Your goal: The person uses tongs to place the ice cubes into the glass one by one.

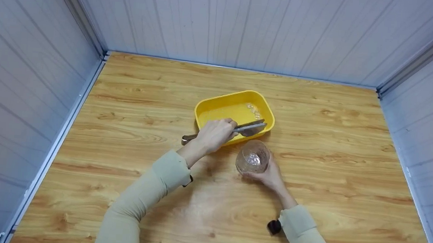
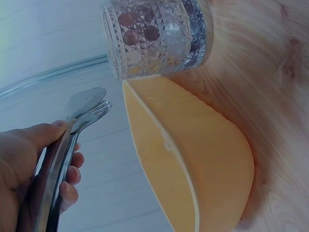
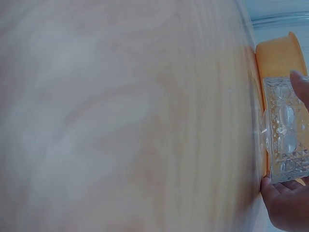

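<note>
My left hand (image 1: 214, 134) grips metal serving tongs (image 1: 251, 128) over the front right part of a yellow tub (image 1: 197, 110). One tong end is a flat blade and the other is forked, as the left wrist view shows; nothing sits between the tips (image 2: 99, 107). Several small clear cubes (image 1: 253, 109) lie at the tub's right end. With fingers and thumb around its side, my right hand (image 1: 272, 175) holds a clear patterned glass (image 1: 244, 164), upright on the table in front of the tub. Clear pieces (image 1: 254, 159) show at the bottom of the glass.
The wood-grain table (image 1: 134, 207) is enclosed by pale panel walls at the back (image 1: 227, 23), left (image 1: 21, 85) and right. A dark wrist device (image 1: 274, 227) sits beside the right cuff.
</note>
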`<state>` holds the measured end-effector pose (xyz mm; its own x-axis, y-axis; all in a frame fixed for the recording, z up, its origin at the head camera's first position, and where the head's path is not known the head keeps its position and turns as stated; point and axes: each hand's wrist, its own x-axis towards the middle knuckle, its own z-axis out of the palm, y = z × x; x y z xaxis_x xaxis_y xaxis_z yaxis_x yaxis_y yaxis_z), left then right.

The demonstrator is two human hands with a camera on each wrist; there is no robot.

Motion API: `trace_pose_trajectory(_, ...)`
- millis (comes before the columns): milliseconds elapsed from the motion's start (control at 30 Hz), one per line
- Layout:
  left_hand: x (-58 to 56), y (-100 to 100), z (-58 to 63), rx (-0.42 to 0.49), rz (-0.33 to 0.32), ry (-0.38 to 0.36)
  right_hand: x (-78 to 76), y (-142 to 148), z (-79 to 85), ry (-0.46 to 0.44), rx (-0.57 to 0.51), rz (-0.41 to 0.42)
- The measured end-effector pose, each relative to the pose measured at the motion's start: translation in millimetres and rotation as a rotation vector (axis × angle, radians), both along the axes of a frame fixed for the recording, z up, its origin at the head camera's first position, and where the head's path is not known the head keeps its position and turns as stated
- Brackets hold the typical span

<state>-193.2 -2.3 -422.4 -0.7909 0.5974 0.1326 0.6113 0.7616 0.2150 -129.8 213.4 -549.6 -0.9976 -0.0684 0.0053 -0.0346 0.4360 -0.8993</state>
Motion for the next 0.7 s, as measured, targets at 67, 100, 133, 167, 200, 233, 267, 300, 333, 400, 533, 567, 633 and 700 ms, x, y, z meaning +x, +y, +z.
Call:
trace_pose_trajectory(67,3.5,-1.3,0.3,0.001,-0.013,0.002,-1.0,1.4,-3.5,0.007,-0.005,0.004)
trace_pose_trajectory(100,5.4,-2.0,0.2,0.003,-0.018,0.005,-1.3,1.8,-4.2,0.012,-0.008,0.009)
trace_pose_trajectory(133,7.1,-2.7,-0.1,0.006,-0.023,0.014,-1.3,1.9,-4.5,0.014,-0.009,0.012)
trace_pose_trajectory(167,8.9,-3.5,-0.1,0.008,-0.027,0.021,-1.4,2.2,-4.7,0.013,-0.015,0.013)
trace_pose_trajectory(200,10.5,-4.1,-0.4,0.011,-0.032,0.03,-1.4,2.3,-4.9,0.015,-0.015,0.016)
trace_pose_trajectory(233,12.1,-4.6,-0.6,0.014,-0.036,0.039,-1.3,2.5,-4.5,0.012,-0.016,0.017)
trace_pose_trajectory(267,13.6,-5.2,-0.7,0.018,-0.04,0.044,-1.3,2.3,-3.8,0.01,-0.019,0.02)
trace_pose_trajectory(300,15.0,-5.6,-0.7,0.02,-0.045,0.049,-1.2,2.3,-3.5,0.004,-0.019,0.021)
trace_pose_trajectory(333,16.3,-6.0,-0.7,0.02,-0.051,0.053,-1.1,2.2,-3.1,-0.002,-0.018,0.021)
trace_pose_trajectory(400,18.5,-6.9,-0.5,0.014,-0.061,0.057,-0.9,1.6,-1.9,-0.013,-0.018,0.019)
trace_pose_trajectory(533,22.8,-9.1,0.5,-0.002,-0.083,0.054,2.2,-2.2,8.9,-0.008,-0.035,0.029)
trace_pose_trajectory(567,23.8,-9.6,0.8,-0.008,-0.089,0.056,3.4,-3.6,13.2,-0.004,-0.041,0.032)
trace_pose_trajectory(633,25.8,-10.5,1.3,-0.022,-0.104,0.061,6.4,-6.4,22.3,0.005,-0.051,0.036)
trace_pose_trajectory(700,27.2,-11.0,1.8,-0.034,-0.115,0.074,9.1,-9.2,31.1,0.006,-0.051,0.036)
